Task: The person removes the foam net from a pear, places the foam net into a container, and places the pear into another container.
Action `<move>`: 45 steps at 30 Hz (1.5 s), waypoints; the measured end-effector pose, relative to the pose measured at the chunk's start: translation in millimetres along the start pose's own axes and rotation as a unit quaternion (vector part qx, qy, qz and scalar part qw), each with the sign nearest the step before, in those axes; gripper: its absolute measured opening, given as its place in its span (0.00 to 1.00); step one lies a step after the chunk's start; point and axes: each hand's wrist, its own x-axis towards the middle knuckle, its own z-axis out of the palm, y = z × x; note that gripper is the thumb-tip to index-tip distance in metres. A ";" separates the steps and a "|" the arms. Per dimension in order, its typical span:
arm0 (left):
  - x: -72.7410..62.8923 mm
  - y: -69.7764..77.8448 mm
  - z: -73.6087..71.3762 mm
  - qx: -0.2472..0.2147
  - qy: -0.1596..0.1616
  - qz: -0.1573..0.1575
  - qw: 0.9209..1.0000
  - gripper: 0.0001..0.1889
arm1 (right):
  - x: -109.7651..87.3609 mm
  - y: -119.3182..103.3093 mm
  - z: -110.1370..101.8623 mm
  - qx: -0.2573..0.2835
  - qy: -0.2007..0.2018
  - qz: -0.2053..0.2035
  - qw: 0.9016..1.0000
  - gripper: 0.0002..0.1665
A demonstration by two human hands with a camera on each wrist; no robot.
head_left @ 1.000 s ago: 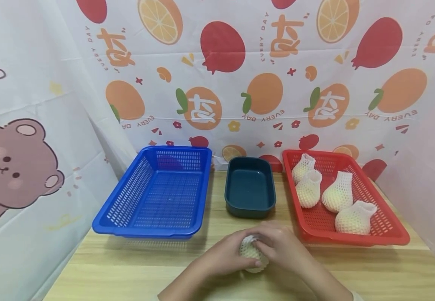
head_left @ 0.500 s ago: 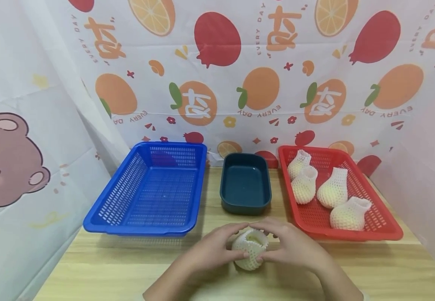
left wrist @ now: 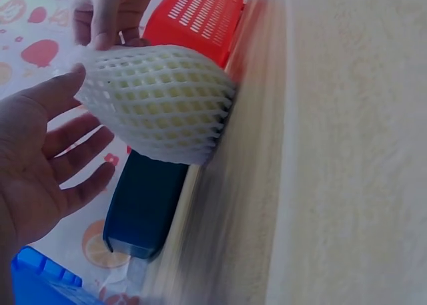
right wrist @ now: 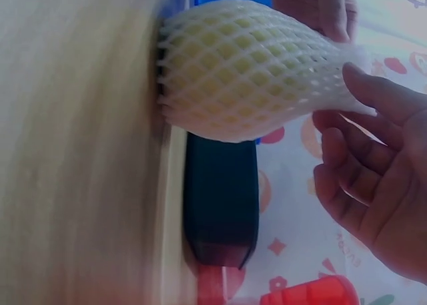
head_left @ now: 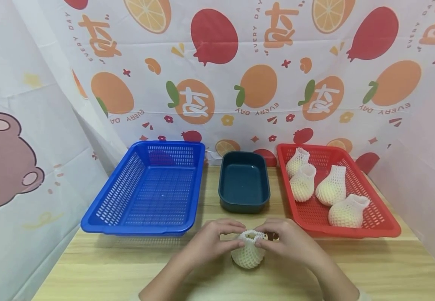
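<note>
A round, pale yellow-green fruit in a white foam net sleeve (head_left: 247, 254) stands on the table between both hands, the sleeve's gathered mouth upward. My left hand (head_left: 214, 239) pinches the left side of that mouth between thumb and forefinger; its other fingers spread loosely in the left wrist view. On the opposite side, my right hand (head_left: 286, 237) pinches the rim, thumb in front, as the right wrist view also shows. Through the mesh, the fruit's yellowish skin shows in both wrist views.
A red basket (head_left: 385, 209) at the right holds several fruits in foam nets (head_left: 332, 188). At the left stands a blue basket (head_left: 142, 230), with a dark green tub (head_left: 244, 207) between the two. A printed cloth (head_left: 217, 92) hangs behind the wooden table (head_left: 101, 267).
The hands have gone from cupping the netted fruit to pinching the sleeve's mouth from both sides. The sleeve now stands taller, its top drawn up and narrower. The head view has shifted slightly.
</note>
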 end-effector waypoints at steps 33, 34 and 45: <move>3.9 15.9 10.5 0.027 0.127 0.075 0.989 0.06 | 3.0 -11.5 9.3 0.010 0.138 -0.086 0.987 0.11; 3.9 15.9 10.5 0.027 0.130 0.075 0.988 0.06 | 3.1 -11.7 9.1 0.010 0.137 -0.088 0.987 0.12; 2.8 17.6 10.0 0.007 0.141 0.072 0.987 0.06 | 0.8 -13.8 7.8 0.012 0.125 -0.046 0.991 0.13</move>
